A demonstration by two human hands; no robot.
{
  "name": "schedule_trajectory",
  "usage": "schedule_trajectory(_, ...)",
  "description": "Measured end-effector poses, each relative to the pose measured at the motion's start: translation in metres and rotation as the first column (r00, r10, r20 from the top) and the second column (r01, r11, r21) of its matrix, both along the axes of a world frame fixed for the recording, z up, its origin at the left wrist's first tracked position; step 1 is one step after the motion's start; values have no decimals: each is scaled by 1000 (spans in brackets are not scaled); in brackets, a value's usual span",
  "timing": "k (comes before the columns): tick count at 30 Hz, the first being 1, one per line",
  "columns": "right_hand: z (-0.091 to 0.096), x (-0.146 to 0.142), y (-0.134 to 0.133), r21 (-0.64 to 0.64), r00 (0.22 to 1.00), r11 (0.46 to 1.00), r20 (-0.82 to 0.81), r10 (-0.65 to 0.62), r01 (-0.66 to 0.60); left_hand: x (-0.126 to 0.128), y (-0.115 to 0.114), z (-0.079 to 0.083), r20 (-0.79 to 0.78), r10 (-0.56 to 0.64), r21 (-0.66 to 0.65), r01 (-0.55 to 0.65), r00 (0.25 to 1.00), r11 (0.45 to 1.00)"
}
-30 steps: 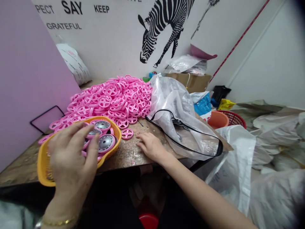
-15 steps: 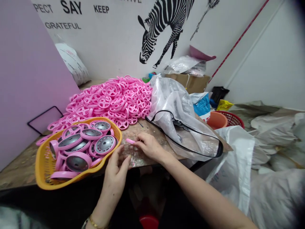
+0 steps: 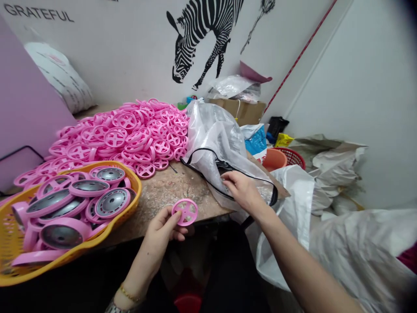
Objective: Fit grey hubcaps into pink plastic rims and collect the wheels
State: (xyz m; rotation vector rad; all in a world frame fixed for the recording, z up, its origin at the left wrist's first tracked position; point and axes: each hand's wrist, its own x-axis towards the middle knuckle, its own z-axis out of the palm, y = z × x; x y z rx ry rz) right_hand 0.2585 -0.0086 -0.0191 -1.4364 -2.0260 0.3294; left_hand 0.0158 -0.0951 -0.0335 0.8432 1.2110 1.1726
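Between the thumb and fingers of my left hand (image 3: pixel 169 224) is a pink plastic wheel (image 3: pixel 184 212) with open spokes, held near the table's front edge. My right hand (image 3: pixel 239 189) is at the black-edged mouth of a clear plastic bag (image 3: pixel 211 126); its fingers are loosely bent, thumb a little apart, with nothing visible in them. Dark parts show dimly inside the bag. To the left, a yellow basket (image 3: pixel 130 208) holds several pink wheels with grey hubcap-like discs (image 3: pixel 114 202) in them. Behind it lies a large heap of pink spoked wheels (image 3: pixel 130 134).
The worn wooden table (image 3: pixel 156 187) carries the basket, heap and bag. Farther right are a cardboard box (image 3: pixel 250 113), an orange tub (image 3: pixel 275 160), a red basket (image 3: pixel 295 157) and white sacks (image 3: pixel 339 165). A red stool-like object (image 3: pixel 187 303) is below.
The pink wheel has passed from my right hand to my left and now faces me. My right hand has moved right to the bag's mouth. The view has turned right.
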Motion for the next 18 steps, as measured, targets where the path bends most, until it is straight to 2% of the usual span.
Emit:
schedule_trajectory(1,-5,8,8,2,992,1000,122,-18,18,1,0,-1,25,14,-16,-14,1000,1000)
schedule_trajectory(3,-15,17,19,-31,952,999,303,37,-29,2,1,-3,60,29,-43,-27,998,999)
schedule_trajectory(6,-29,17,24,-63,928,994,357,106,-89,1,1,-6,79,27,-52,-22,997,998)
schedule_trajectory(10,-38,15,23,-31,956,998,288,61,-55,0,1,-9,77,24,-49,-20,997,999)
schedule_trajectory(14,-29,24,16,52,977,995,191,-91,82,1,0,-11,87,27,-41,-23,996,999)
schedule_trajectory(16,-19,27,6,106,985,981,29,-168,164,1,0,-12,90,36,-42,-32,995,999)
schedule_trajectory(18,-8,23,-8,89,952,975,-250,-174,202,3,0,-12,89,49,-47,-45,995,998)
